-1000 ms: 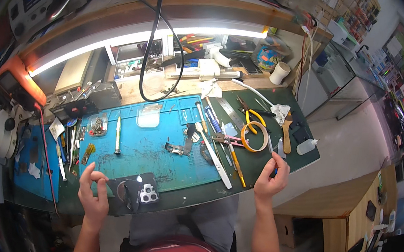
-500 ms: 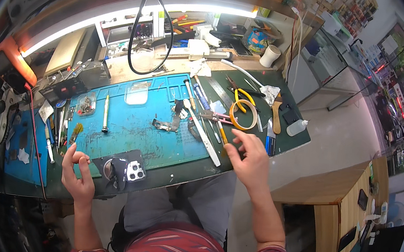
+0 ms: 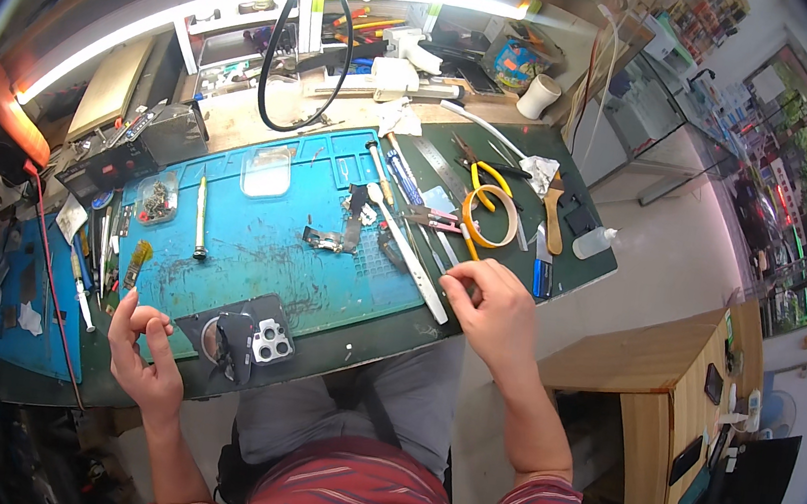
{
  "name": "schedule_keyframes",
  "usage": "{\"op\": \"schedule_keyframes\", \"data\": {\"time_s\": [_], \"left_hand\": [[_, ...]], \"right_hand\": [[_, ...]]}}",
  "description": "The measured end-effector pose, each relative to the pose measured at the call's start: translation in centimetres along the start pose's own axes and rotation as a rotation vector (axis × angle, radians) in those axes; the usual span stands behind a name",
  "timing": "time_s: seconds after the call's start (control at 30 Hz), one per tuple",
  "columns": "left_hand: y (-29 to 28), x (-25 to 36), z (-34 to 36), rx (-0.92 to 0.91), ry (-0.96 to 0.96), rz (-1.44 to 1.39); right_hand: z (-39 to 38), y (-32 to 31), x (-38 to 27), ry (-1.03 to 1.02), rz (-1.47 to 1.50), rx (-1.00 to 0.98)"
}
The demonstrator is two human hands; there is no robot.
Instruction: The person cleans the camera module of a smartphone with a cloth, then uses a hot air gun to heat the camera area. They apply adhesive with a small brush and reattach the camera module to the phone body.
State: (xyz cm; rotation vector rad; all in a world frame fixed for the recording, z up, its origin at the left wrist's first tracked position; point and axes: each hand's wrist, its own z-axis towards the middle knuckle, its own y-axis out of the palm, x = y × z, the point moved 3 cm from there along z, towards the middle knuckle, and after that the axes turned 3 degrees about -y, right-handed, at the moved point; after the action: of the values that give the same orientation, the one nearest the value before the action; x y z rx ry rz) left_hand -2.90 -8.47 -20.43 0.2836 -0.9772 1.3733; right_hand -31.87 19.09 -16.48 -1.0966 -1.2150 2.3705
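My right hand (image 3: 489, 311) is closed over the front right edge of the bench. A thin yellow-handled tool (image 3: 469, 244) runs into its curled fingers, which hide the lower end. Just left of that hand lies a long white stick-like tool (image 3: 410, 258). My left hand (image 3: 147, 359) hovers at the front left with nothing in it, index finger raised and thumb apart. Beside it, a dark pad (image 3: 260, 312) carries a white camera-ring part (image 3: 272, 341) and a clear round-edged piece (image 3: 223, 343). A small brush-like yellow piece (image 3: 135, 262) lies beyond my left fingertips.
A blue work mat (image 3: 250, 269) covers the bench, with a screwdriver (image 3: 202, 217), a clear lid (image 3: 267, 173) and a black flex part (image 3: 324, 239). To the right lie a tape roll (image 3: 491, 215), yellow pliers (image 3: 486, 182), a blue-handled knife (image 3: 542, 274) and a squeeze bottle (image 3: 593, 241).
My right fingers have come down and closed, and the yellow-handled tool has shifted right. My left hand stays much as it was. The view has turned slightly.
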Motion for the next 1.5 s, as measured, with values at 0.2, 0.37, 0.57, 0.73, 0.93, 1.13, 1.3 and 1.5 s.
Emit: {"op": "schedule_keyframes", "data": {"time_s": [0.2, 0.37, 0.57, 0.73, 0.93, 1.13, 1.3, 1.5], "left_hand": [[0.2, -0.6, 0.0, -0.04, 0.003, -0.018], [0.3, -0.2, 0.2, -0.041, -0.029, -0.026], [0.3, -0.3, 0.3, -0.064, -0.032, 0.003], [0.4, 0.1, 0.4, -0.087, -0.013, -0.001], [0.4, 0.0, 0.2, -0.117, -0.009, -0.006], [0.7, 0.3, 0.4, -0.167, -0.023, 0.01], [0.7, 0.9, 1.1, -0.342, -0.059, 0.056], [2.1, 2.6, 2.0, -0.559, 0.198, 0.248]], "right_hand": [[3.4, 2.8, -0.2, -0.132, -0.136, -0.086], [5.4, 3.8, -0.4, -0.202, -0.4, -0.275], [6.5, 3.2, -0.1, -0.12, -0.339, -0.48], [6.0, 2.7, -0.4, -0.098, -0.255, -0.419], [4.8, -0.7, -1.0, 0.086, -0.098, -0.323], [3.2, 0.7, 0.0, 0.082, -0.025, -0.167], [1.1, -1.9, 1.2, 0.177, -0.098, -0.02], [-1.5, -1.1, 2.7, 0.072, -0.162, 0.02]]}}
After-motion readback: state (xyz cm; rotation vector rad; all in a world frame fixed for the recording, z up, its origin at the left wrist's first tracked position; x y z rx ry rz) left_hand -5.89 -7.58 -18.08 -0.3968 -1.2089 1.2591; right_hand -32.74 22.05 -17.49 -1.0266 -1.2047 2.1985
